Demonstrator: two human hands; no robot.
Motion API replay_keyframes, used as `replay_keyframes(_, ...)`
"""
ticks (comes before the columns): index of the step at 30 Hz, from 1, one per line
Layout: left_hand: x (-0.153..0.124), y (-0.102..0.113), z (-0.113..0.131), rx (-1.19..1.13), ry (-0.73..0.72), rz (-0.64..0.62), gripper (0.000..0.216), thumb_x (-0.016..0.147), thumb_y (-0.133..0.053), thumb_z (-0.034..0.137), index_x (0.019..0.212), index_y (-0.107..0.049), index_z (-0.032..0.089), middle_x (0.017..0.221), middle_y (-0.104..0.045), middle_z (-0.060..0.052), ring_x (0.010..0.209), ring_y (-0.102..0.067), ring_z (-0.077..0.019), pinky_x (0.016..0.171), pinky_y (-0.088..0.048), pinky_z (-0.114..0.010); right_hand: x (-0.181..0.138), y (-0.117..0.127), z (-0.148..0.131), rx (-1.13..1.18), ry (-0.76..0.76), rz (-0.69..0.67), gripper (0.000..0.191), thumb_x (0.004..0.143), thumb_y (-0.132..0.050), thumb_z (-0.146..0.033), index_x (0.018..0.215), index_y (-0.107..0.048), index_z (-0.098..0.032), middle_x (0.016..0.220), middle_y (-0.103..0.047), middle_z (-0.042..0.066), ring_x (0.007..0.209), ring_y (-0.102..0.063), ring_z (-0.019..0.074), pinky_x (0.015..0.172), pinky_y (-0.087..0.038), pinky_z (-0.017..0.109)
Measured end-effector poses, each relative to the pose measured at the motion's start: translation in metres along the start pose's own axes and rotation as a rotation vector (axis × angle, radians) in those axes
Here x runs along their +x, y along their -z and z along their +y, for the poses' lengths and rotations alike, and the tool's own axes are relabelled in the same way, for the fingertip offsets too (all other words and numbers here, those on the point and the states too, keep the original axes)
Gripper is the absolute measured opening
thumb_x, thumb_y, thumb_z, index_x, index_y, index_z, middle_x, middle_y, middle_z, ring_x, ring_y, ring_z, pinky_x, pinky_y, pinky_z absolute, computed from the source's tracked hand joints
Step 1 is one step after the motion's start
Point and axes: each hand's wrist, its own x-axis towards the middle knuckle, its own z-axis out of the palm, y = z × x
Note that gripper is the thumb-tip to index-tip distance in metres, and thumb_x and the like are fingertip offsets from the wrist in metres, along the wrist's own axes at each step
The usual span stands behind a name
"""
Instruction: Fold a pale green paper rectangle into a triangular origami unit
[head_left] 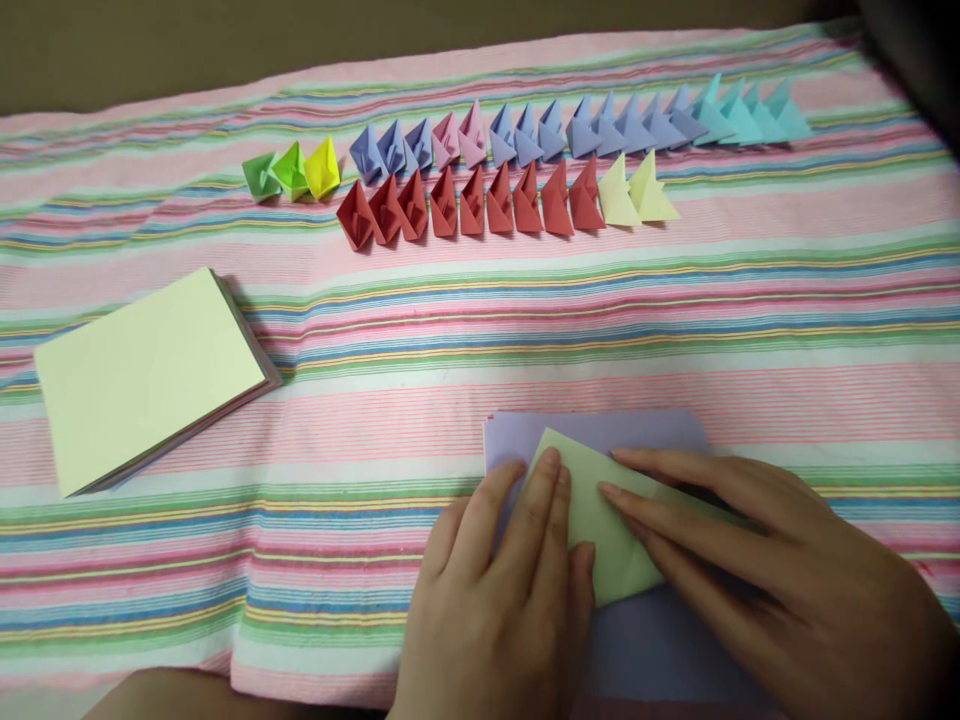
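Note:
A pale yellow-green paper piece [600, 520], partly folded, lies on a lavender sheet [600, 432] near the front edge. My left hand [502, 590] presses flat on the paper's left side, fingers stretched out. My right hand [757, 560] lies flat over its right side, with the fingers pointing left along a fold. Neither hand grips anything.
A stack of paper sheets [150, 375] with a pale yellow top lies at the left on the striped cloth [675, 310]. Two rows of folded paper pieces stand at the back: several red ones [472, 203], lavender ones [600, 128], green-yellow ones [292, 170], teal ones [750, 112].

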Motion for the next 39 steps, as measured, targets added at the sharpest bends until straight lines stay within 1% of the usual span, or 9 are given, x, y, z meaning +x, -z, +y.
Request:
replay_keyframes(3,-0.0003,0.0001,0.0002,0.005,-0.004,0.0,0.031,0.09,-0.05,0.023,0.116,-0.062,0.014,0.132,-0.057,-0.006,0.111,-0.061,-0.0261,0.08,-0.059,-0.039,0.0005,-0.0006,0.0002,0.0,0.003,-0.001,0.026,0.092,-0.048,-0.024,0.113,-0.062,-0.03,0.122,-0.059,0.002,0.108,-0.054,0.0198,0.092,-0.041,0.038)
replay_keyframes(9,0.0,-0.001,-0.0006,0.001,-0.002,0.013,0.03,0.09,-0.05,0.023,0.115,-0.063,0.014,0.131,-0.058,-0.005,0.11,-0.062,-0.0252,0.078,-0.059,-0.038,0.0004,-0.0021,0.0008,-0.006,0.003,-0.002,0.026,0.092,-0.049,-0.025,0.113,-0.063,-0.03,0.123,-0.058,0.002,0.109,-0.054,0.0202,0.092,-0.042,0.038)
replay_keyframes(17,0.0001,-0.0022,0.0012,0.013,0.0,0.002,0.031,0.09,-0.049,0.022,0.116,-0.062,0.012,0.131,-0.057,-0.006,0.11,-0.061,-0.0254,0.079,-0.058,-0.038,0.0007,-0.0026,0.0008,-0.004,-0.003,0.014,0.025,0.093,-0.048,-0.025,0.113,-0.062,-0.031,0.121,-0.059,0.001,0.107,-0.055,0.0182,0.091,-0.042,0.036)
replay_keyframes(24,0.0004,-0.0002,0.0012,0.03,0.009,-0.003,0.033,0.091,-0.047,0.023,0.119,-0.061,0.012,0.133,-0.055,-0.005,0.111,-0.061,-0.0247,0.08,-0.058,-0.038,0.0005,-0.0009,-0.0005,-0.009,-0.023,0.009,0.026,0.093,-0.047,-0.026,0.114,-0.062,-0.031,0.121,-0.059,0.001,0.108,-0.055,0.0184,0.092,-0.043,0.037)
replay_keyframes(28,0.001,0.0009,0.0014,0.02,0.01,-0.005,0.031,0.091,-0.048,0.022,0.116,-0.063,0.012,0.132,-0.056,-0.005,0.109,-0.062,-0.0249,0.079,-0.059,-0.038,0.0016,-0.0014,-0.0003,-0.011,-0.015,0.019,0.026,0.092,-0.049,-0.025,0.113,-0.063,-0.031,0.119,-0.061,0.001,0.105,-0.056,0.0185,0.09,-0.044,0.037)
replay_keyframes(32,0.0015,0.0002,0.0018,0.008,0.013,-0.003,0.031,0.091,-0.047,0.022,0.115,-0.063,0.013,0.132,-0.056,-0.005,0.109,-0.062,-0.0252,0.079,-0.059,-0.038,0.0018,-0.0022,0.0,-0.008,-0.017,0.027,0.025,0.092,-0.05,-0.025,0.112,-0.064,-0.031,0.118,-0.061,0.001,0.104,-0.057,0.0191,0.089,-0.044,0.037)
replay_keyframes(39,0.0022,-0.0014,0.0014,0.011,0.021,0.008,0.033,0.091,-0.047,0.022,0.119,-0.061,0.01,0.127,-0.06,-0.006,0.108,-0.063,-0.0254,0.079,-0.059,-0.038,0.0011,-0.0021,-0.0009,-0.008,-0.034,0.03,0.025,0.092,-0.049,-0.026,0.111,-0.065,-0.03,0.118,-0.062,0.002,0.105,-0.058,0.0197,0.089,-0.045,0.038)
